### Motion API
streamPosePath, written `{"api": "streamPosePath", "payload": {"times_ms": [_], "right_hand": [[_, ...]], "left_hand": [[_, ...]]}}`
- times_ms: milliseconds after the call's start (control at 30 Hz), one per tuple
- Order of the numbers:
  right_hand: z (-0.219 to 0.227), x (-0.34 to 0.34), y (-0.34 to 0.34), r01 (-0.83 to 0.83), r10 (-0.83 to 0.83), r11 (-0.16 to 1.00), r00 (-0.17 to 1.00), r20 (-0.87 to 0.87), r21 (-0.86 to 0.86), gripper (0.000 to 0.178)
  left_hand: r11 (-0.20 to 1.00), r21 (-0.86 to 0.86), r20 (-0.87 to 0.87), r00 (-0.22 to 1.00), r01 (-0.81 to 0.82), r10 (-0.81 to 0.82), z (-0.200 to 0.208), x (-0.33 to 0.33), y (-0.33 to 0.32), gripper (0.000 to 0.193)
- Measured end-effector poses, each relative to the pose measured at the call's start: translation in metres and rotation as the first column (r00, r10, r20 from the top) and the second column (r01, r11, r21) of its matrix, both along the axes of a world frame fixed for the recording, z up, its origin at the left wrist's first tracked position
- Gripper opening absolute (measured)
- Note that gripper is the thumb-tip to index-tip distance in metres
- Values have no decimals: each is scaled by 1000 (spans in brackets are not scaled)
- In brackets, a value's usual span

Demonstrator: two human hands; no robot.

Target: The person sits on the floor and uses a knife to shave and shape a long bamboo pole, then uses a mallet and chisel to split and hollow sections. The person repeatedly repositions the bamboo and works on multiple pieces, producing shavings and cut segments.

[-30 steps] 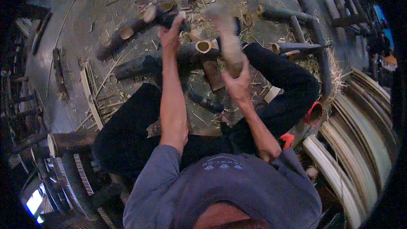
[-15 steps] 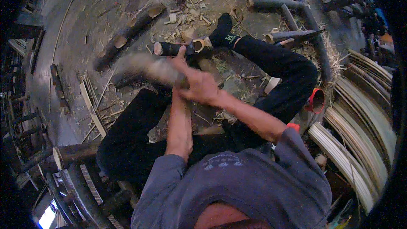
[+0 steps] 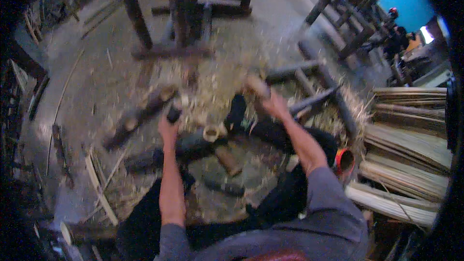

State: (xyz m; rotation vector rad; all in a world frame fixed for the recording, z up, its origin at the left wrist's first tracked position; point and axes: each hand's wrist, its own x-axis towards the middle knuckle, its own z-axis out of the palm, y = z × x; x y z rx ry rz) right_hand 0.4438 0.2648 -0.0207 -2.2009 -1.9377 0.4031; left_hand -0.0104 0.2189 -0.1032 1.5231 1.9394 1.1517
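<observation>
My left hand [image 3: 168,129] is closed around a short dark cylinder [image 3: 174,114] with a pale end; it looks like a tool handle, its lower part hidden. My right hand [image 3: 275,106], out to the right, is closed on a blurred pale wooden club [image 3: 256,86] pointing up and left. Between my legs lies a dark bamboo pole [image 3: 191,145] with a pale open ring [image 3: 211,134] cut into it. My left hand is above the pole's far side. One black-socked foot [image 3: 236,112] rests by the pole's right end.
A short brown wooden piece [image 3: 228,160] and a dark stick [image 3: 221,187] lie near me. A notched bamboo pole [image 3: 140,120] is at left, more poles [image 3: 296,72] at right. Bundled strips [image 3: 403,164] and an orange-red tube [image 3: 344,160] stand right. Chips litter the floor.
My hands were together before me, the club crossing leftward; now they are apart. The right has swung right and away with the club, the left leftward with the dark cylinder. The view has tilted up.
</observation>
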Motion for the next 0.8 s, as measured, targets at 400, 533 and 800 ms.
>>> {"api": "streamPosePath", "payload": {"times_ms": [400,533,800], "right_hand": [[-3,-116,-123,-402,493,836,849,-190,373,23],[-82,-151,-223,-461,451,885,885,-119,-73,55],[-120,-186,-251,-220,217,972,975,-46,-85,76]], "left_hand": [[768,-536,-461,641,350,-613,-14,39,-75,98],[827,-474,-559,623,302,-548,-37,55,-80,99],[935,-326,-674,659,140,-334,-88,39,-91,72]]}}
